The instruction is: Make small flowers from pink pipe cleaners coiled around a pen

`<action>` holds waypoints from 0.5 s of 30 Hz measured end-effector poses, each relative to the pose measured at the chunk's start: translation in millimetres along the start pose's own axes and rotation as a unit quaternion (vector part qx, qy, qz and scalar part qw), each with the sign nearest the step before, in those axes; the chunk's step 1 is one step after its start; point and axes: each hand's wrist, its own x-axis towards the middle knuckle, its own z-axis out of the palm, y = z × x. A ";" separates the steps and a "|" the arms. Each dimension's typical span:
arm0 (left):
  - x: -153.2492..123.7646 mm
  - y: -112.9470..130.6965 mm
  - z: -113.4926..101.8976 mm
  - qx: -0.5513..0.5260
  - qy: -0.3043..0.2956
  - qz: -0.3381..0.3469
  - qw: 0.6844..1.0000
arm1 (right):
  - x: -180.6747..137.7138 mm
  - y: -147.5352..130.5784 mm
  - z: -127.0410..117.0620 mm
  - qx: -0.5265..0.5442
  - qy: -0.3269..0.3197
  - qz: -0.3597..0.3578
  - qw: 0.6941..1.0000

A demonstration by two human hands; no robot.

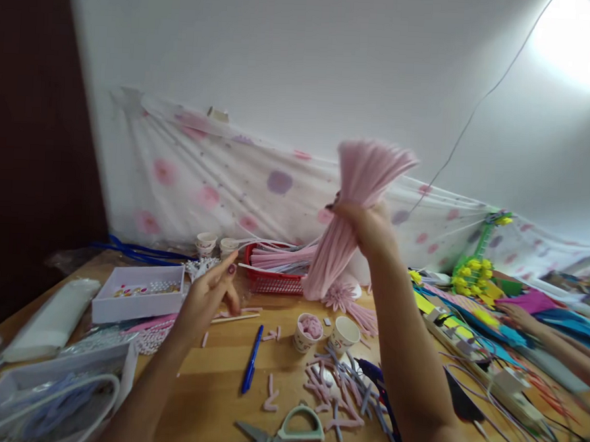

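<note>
My right hand (pixel 366 226) is raised above the table and closed round a thick bundle of pale pink pipe cleaners (pixel 355 204), whose ends fan out above and below my fist. My left hand (pixel 210 297) hovers low over the wooden table (pixel 217 388) with its fingers apart and holds nothing. It is near a thin stick and small pink pipe cleaner scraps (pixel 271 394). A red basket (pixel 272 280) behind holds more pink pipe cleaners.
Scissors (pixel 278 434), a blue pen (pixel 251 358), two paper cups (pixel 326 333) and cut pipe cleaner bits lie at the front. White boxes (pixel 137 293) stand at the left. Coloured sheets, a power strip (pixel 471 349) and another person's arm (pixel 550 340) are at the right.
</note>
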 end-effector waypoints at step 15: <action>-30.9 -26.1 56.0 -0.020 -0.144 0.050 0.988 | -6.1 63.9 51.9 0.548 -0.199 0.274 0.765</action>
